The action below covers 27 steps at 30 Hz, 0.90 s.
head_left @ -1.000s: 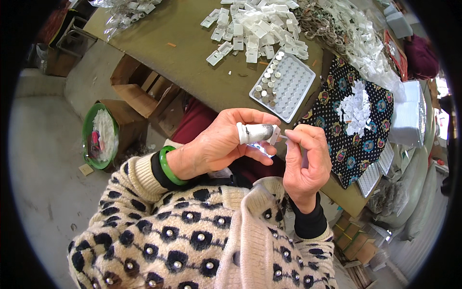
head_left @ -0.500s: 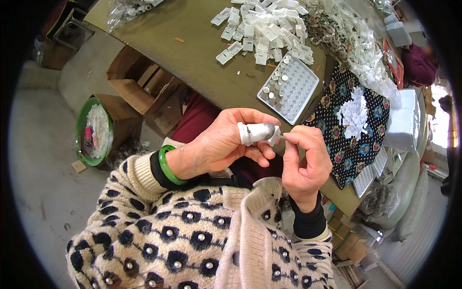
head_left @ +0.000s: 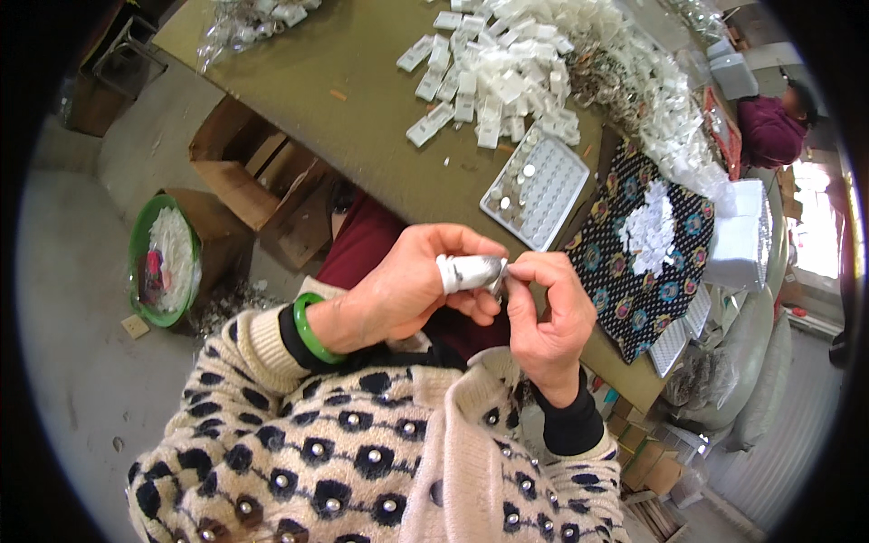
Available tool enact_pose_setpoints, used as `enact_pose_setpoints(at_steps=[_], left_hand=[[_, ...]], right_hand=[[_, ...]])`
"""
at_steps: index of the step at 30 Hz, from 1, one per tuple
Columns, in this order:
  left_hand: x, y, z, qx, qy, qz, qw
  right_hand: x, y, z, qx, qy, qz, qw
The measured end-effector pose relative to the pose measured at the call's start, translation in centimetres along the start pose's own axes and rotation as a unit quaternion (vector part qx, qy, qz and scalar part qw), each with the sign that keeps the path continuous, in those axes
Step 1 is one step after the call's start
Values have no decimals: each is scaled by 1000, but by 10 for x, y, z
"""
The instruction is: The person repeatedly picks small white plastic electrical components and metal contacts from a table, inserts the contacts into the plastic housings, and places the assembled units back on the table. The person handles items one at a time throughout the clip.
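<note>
My left hand (head_left: 385, 288), with a green bangle (head_left: 312, 330) at its wrist, is closed in front of my body. One of its fingers wears a white finger cot (head_left: 462, 273) with a rolled rim and a dark grey smudge. At that fingertip the left hand grips a small white piece (head_left: 499, 274), largely covered by fingers. My right hand (head_left: 554, 321) meets it there, thumb and forefinger pinched at the piece's edge. What lies in the right pinch is too small and hidden to name.
On the olive table (head_left: 353, 118) are a heap of small white plastic boxes (head_left: 502, 86), a pale dimpled tray (head_left: 566, 185) with round pieces, and white scraps (head_left: 649, 231) on a patterned cloth (head_left: 625, 303). A green basin (head_left: 140, 244) and cardboard box (head_left: 258, 185) stand left. Another person (head_left: 769, 131) is far right.
Both hands have shifted slightly left and closer together. The right fingertips now touch the small white piece; the thin pale bit seen between them earlier is hidden.
</note>
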<state>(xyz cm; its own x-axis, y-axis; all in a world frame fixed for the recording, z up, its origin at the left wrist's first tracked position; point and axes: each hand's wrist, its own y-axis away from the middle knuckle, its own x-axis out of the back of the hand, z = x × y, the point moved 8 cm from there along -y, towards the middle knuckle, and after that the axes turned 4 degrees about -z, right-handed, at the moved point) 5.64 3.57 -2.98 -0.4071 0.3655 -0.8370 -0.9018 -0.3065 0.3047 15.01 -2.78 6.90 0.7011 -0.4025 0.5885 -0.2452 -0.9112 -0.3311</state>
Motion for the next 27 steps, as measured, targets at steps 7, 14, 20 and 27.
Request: enact_pose_setpoints(at_steps=[7,14,20,27], left_hand=[[-1,3,5,-13,-62,27,998],[0,5,12,-40,-98,32,994],[0,4,21,-47,-117,17,992],[-2,-10,13,-15,-32,-15,999]], right_hand=[[-4,-2,-5,0,58,-31,998],[-7,-12,-11,38,56,-63,996],[-11,-27,-4,18,0,-105,994],[63,-109,89,-80,147,35,985]])
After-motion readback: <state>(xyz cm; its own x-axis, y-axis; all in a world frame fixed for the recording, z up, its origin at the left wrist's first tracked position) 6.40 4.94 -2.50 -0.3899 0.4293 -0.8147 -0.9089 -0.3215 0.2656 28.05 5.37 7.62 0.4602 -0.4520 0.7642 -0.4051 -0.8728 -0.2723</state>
